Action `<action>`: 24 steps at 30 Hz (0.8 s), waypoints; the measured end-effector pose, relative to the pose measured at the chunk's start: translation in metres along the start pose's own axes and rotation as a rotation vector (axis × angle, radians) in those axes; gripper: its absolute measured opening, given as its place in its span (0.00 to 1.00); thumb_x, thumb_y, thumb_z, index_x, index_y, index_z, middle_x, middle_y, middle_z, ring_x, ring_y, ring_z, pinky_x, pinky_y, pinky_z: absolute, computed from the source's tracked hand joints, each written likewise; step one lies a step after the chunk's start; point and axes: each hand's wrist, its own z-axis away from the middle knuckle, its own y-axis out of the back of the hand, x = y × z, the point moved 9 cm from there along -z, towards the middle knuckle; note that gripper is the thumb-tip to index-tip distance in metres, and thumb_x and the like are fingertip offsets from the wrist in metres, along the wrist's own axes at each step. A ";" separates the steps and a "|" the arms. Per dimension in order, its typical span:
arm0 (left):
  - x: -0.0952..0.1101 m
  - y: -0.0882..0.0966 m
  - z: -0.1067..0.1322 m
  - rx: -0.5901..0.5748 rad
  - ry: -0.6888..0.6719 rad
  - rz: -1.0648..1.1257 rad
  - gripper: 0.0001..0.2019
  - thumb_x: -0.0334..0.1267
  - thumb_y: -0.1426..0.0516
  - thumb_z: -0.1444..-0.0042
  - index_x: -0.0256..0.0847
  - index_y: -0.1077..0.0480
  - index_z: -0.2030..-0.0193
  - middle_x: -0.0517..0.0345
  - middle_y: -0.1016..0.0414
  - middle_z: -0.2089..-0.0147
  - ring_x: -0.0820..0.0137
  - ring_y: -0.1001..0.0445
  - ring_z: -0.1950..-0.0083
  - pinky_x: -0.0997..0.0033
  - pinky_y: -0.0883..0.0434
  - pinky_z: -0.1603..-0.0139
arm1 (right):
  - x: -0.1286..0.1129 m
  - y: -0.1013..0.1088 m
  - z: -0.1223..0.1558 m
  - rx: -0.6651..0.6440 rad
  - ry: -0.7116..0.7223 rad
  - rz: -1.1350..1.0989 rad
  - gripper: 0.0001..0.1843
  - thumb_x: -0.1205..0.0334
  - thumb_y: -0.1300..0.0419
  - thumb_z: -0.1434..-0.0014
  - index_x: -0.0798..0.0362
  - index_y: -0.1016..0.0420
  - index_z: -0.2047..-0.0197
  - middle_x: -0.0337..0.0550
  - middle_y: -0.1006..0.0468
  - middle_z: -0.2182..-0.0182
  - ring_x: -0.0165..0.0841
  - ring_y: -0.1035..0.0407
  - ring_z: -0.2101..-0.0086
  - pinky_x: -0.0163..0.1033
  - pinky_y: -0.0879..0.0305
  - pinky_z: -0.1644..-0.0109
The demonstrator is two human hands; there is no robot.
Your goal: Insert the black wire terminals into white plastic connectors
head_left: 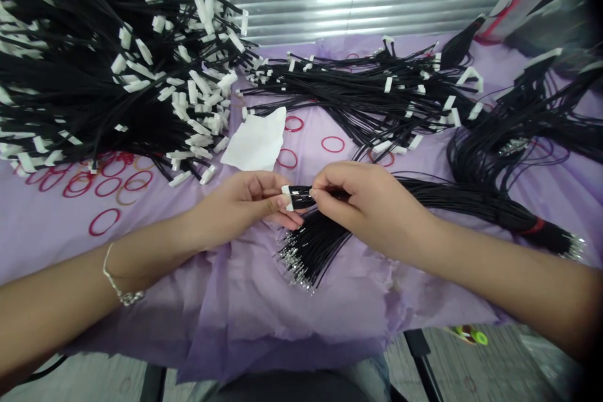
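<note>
My left hand [247, 201] pinches a small white connector [287, 197] between thumb and fingers. My right hand [365, 204] is closed on the black wires [301, 197] that run into that connector. Both hands meet above a loose bundle of black wires with bare metal terminals [306, 254] lying on the purple cloth [245, 301]. A bracelet sits on my left wrist.
A big heap of finished black cables with white connectors [117, 56] fills the back left. Another spread of cables [377, 94] lies at the back centre. A bundle tied with a red band [532, 226] lies at the right. Red rubber bands [108, 185] and a white sheet [257, 141] lie on the cloth.
</note>
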 end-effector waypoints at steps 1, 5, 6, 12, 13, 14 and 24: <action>0.000 0.000 0.000 -0.001 -0.001 0.002 0.03 0.28 0.44 0.43 0.33 0.29 0.67 0.55 0.21 0.68 0.75 0.22 0.66 0.79 0.25 0.62 | 0.000 0.000 0.000 -0.002 0.005 -0.005 0.07 0.68 0.46 0.45 0.55 0.30 0.74 0.35 0.29 0.78 0.25 0.38 0.75 0.32 0.46 0.71; 0.001 -0.001 0.000 0.002 -0.003 -0.024 0.02 0.29 0.43 0.44 0.33 0.29 0.67 0.54 0.21 0.69 0.73 0.22 0.66 0.76 0.24 0.62 | -0.002 -0.001 -0.001 -0.018 0.019 -0.012 0.08 0.68 0.45 0.45 0.54 0.31 0.75 0.35 0.30 0.78 0.25 0.39 0.76 0.32 0.46 0.72; 0.001 -0.001 0.000 0.002 -0.004 -0.033 0.03 0.29 0.43 0.44 0.33 0.29 0.67 0.54 0.21 0.69 0.73 0.22 0.66 0.76 0.24 0.62 | -0.002 -0.001 -0.001 -0.022 0.020 -0.009 0.08 0.68 0.45 0.45 0.54 0.31 0.75 0.35 0.30 0.79 0.25 0.39 0.77 0.32 0.46 0.73; 0.001 0.000 0.002 0.001 -0.005 -0.041 0.03 0.30 0.44 0.43 0.34 0.29 0.67 0.56 0.22 0.69 0.74 0.22 0.66 0.75 0.24 0.61 | -0.003 0.000 0.000 -0.006 0.021 0.002 0.09 0.69 0.46 0.45 0.53 0.31 0.75 0.36 0.30 0.79 0.26 0.38 0.76 0.33 0.46 0.73; 0.002 0.000 0.001 -0.002 -0.008 -0.040 0.03 0.29 0.44 0.43 0.34 0.29 0.67 0.56 0.22 0.69 0.74 0.22 0.66 0.76 0.24 0.61 | -0.003 0.001 0.000 0.005 0.021 0.005 0.09 0.69 0.46 0.45 0.53 0.31 0.75 0.36 0.30 0.79 0.26 0.38 0.77 0.33 0.46 0.73; 0.002 -0.001 0.001 -0.004 -0.011 -0.041 0.03 0.28 0.44 0.43 0.34 0.29 0.67 0.56 0.22 0.69 0.74 0.22 0.66 0.76 0.24 0.61 | -0.003 0.001 0.001 0.014 0.021 0.010 0.09 0.68 0.46 0.45 0.53 0.32 0.76 0.36 0.30 0.79 0.26 0.38 0.77 0.33 0.46 0.73; 0.005 -0.002 0.002 0.000 0.003 -0.025 0.05 0.25 0.46 0.43 0.32 0.29 0.67 0.55 0.21 0.70 0.74 0.21 0.68 0.77 0.24 0.62 | -0.007 -0.003 0.001 0.051 0.053 0.073 0.07 0.70 0.45 0.47 0.54 0.34 0.76 0.36 0.32 0.79 0.26 0.40 0.76 0.33 0.47 0.72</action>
